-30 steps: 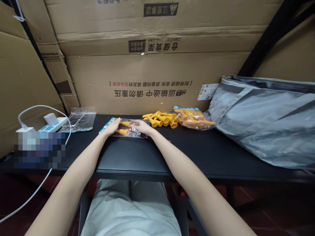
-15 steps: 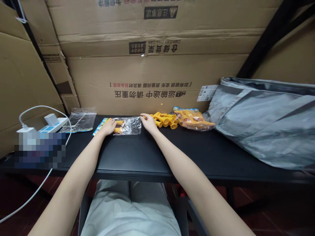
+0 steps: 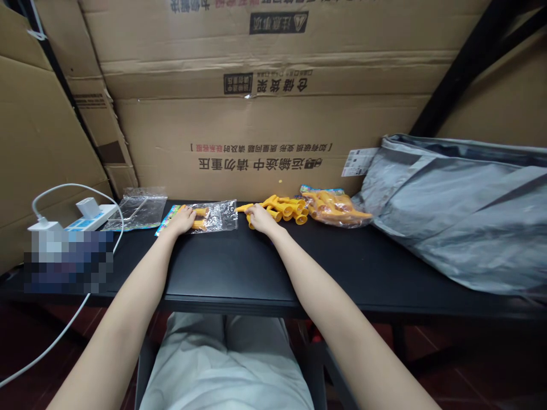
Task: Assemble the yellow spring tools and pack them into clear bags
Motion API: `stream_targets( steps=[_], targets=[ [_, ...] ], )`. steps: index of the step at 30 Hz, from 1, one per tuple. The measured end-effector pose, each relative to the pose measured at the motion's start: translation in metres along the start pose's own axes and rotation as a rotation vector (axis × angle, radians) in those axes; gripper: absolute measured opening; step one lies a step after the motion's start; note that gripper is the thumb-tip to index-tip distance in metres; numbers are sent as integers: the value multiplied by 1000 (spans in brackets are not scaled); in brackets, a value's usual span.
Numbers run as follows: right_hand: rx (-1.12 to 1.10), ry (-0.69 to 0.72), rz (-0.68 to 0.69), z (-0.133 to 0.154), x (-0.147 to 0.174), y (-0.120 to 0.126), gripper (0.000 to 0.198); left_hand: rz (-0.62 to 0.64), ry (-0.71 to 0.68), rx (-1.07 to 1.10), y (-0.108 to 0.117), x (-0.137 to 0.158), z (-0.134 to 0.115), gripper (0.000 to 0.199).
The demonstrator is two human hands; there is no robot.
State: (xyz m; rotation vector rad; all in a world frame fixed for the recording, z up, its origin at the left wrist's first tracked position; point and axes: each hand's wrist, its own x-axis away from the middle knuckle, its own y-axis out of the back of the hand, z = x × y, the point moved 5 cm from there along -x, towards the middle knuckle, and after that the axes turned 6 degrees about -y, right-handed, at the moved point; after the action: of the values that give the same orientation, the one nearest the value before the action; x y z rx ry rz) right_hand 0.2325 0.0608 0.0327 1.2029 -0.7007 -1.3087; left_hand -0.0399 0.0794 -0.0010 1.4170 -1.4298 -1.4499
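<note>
A clear plastic bag (image 3: 223, 216) with a colourful header card lies flat on the black table, with yellow-orange plastic pieces inside. My left hand (image 3: 183, 220) rests over its card end, fingers curled on the bag and the pieces in it. To the right, my right hand (image 3: 260, 218) is closed around a yellow-orange plastic piece (image 3: 244, 208), whose pointed tip sticks out to the left beside the bag's end. Touching the back of this hand's area is a pile of similar yellow-orange pieces (image 3: 287, 206) with round, hollow ends.
A filled bag of orange pieces (image 3: 337, 208) lies right of the pile. Beyond it stands a large grey bag (image 3: 453, 216). At left are an empty-looking clear package (image 3: 143, 208), a power strip (image 3: 92, 221) and a white cable (image 3: 77, 313). Cardboard (image 3: 265, 125) walls the back.
My right hand has let go of the bag's end and closed on a piece by the pile. My left hand and the bag have shifted slightly left.
</note>
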Motion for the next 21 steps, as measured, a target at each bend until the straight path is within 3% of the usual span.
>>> stream_targets(
  steps=[5,11,18,21],
  targets=[
    [-143,29,4,-6,-7,-5,44,-10,-1,25,0,1,0,51],
    [-268,61,238,-10,-5,-4,48,-33,-28,59,1,0,0,48],
    [-9,96,269,-6,6,6,48,-21,-37,36,0,-1,0,49],
    [69,97,204,2,10,8,36,-18,-29,26,-1,-1,0,51]
  ],
)
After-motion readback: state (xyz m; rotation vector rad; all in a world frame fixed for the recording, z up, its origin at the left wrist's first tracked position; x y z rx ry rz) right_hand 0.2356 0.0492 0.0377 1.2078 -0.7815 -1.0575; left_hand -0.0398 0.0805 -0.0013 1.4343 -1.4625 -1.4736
